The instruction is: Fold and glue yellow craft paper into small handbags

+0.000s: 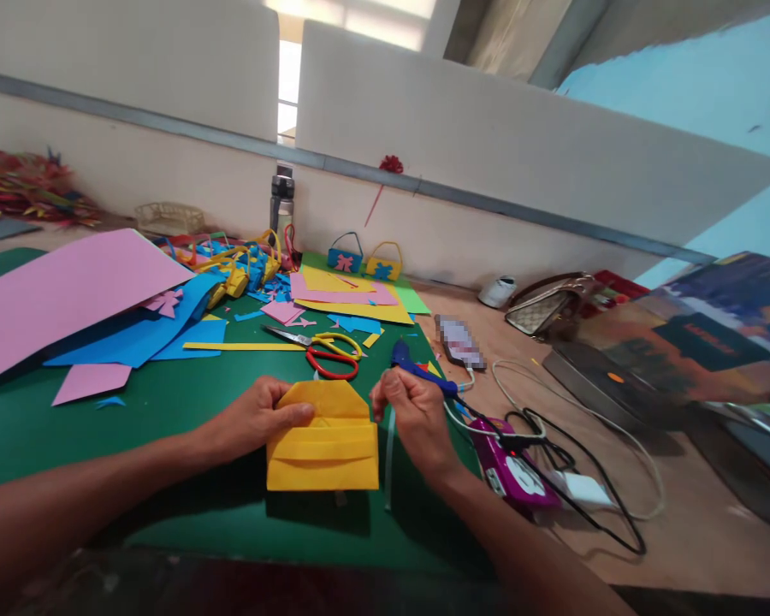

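Observation:
My left hand (266, 417) grips a folded yellow paper purse (324, 458) by its upper left edge, thumb on the front. The purse has a raised flap and a band across its front. Beside its right edge, my right hand (414, 411) is closed with fingers curled together; what is in them, if anything, I cannot make out. Just beyond my right hand lies a blue glue gun (417, 366). Scissors (324, 346) with red and yellow handles lie behind the purse, across a yellow paper strip (247, 346).
Pink sheets (70, 299) and blue sheets (147, 334) cover the green mat's left. Finished small purses (345, 259) stand at the back near a bottle (282, 201). To the right lie a phone (460, 342), a purple power strip (510, 466), tangled cables and a handbag (545, 304).

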The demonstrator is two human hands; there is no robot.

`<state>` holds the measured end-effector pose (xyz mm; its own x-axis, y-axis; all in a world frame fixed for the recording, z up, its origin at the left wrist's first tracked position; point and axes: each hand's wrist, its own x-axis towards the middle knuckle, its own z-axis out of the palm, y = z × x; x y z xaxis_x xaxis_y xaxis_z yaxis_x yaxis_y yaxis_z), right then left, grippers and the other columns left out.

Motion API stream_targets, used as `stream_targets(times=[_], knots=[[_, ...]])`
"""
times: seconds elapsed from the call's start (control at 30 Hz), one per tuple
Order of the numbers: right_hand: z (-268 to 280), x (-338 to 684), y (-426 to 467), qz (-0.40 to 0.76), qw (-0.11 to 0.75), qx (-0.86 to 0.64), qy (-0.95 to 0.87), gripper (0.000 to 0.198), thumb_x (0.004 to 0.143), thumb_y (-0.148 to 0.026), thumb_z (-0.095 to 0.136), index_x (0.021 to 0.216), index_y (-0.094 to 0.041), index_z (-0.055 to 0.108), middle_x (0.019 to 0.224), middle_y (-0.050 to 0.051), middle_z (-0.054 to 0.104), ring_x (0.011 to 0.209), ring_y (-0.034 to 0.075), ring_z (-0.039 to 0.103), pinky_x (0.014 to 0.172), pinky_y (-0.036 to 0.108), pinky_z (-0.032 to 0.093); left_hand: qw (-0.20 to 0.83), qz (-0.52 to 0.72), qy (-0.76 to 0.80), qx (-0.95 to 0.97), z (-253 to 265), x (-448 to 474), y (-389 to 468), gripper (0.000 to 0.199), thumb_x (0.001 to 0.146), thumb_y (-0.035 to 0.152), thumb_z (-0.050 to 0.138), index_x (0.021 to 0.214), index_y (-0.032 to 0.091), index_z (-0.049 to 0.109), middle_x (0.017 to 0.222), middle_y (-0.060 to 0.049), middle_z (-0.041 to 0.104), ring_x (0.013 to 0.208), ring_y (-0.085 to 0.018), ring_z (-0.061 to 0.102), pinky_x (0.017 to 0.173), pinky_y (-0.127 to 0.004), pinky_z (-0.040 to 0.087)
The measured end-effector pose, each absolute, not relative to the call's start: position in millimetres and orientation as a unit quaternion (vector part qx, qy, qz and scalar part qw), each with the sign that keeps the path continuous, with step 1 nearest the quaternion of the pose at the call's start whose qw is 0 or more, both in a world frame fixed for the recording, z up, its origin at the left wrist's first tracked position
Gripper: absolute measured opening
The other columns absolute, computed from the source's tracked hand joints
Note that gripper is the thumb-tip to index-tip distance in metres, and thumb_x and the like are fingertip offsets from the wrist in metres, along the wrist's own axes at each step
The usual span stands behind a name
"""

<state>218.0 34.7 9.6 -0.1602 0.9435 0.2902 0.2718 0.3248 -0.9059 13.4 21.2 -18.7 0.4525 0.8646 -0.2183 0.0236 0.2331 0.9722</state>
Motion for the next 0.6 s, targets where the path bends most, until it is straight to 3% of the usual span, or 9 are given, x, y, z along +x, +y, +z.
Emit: stream_targets(times=[0.13, 0.23, 0.4, 0.6], knots=[[15.6, 216.6, 34.2, 0.433, 0.441, -0.441, -0.651, 0.025, 0.080, -0.038, 0.052, 0.092, -0.017, 0.059, 0.070, 0.000, 0.060, 0.066, 0.012, 0.057, 0.064, 0.025, 0.046, 0.650, 0.318, 0.423, 0.545, -18.7, 11.3, 24.6, 0.031, 0.071, 0.038, 0.062, 0.083, 0.010, 0.068, 0.075, -0.005, 0.069, 0.063, -0.015, 0.061, 0.057, -0.021, 0.046], [14.0, 214.3, 34.7, 0.501, 0.341, -0.447, -0.658, 0.023, 0.073, -0.035, 0.059, 0.084, -0.015, 0.061, 0.075, 0.002, 0.063, 0.068, 0.013, 0.057, 0.060, 0.023, 0.045, 0.652, 0.314, 0.422, 0.545, -19.5, 10.8, 24.9, 0.030, 0.072, 0.037, 0.060, 0.084, 0.010, 0.067, 0.075, -0.004, 0.068, 0.063, -0.014, 0.061, 0.056, -0.020, 0.046], [8.2, 211.3, 34.2, 0.532, 0.238, -0.470, -0.663, 0.019, 0.071, -0.027, 0.055, 0.057, -0.014, 0.054, 0.053, -0.004, 0.050, 0.046, 0.006, 0.040, 0.042, 0.017, 0.029, 0.671, 0.295, 0.424, 0.533, -18.3, 14.0, 22.8, 0.025, 0.071, 0.033, 0.061, 0.082, 0.011, 0.067, 0.076, -0.004, 0.069, 0.062, -0.014, 0.061, 0.057, -0.020, 0.045], [10.3, 208.7, 31.1, 0.553, 0.196, -0.476, -0.655, 0.015, 0.070, -0.025, 0.053, 0.062, -0.014, 0.057, 0.056, -0.004, 0.049, 0.047, 0.006, 0.038, 0.043, 0.018, 0.028, 0.666, 0.290, 0.441, 0.527, -12.4, 16.0, 23.5, 0.024, 0.069, 0.034, 0.061, 0.075, 0.011, 0.066, 0.066, -0.002, 0.066, 0.055, -0.012, 0.058, 0.051, -0.019, 0.041]])
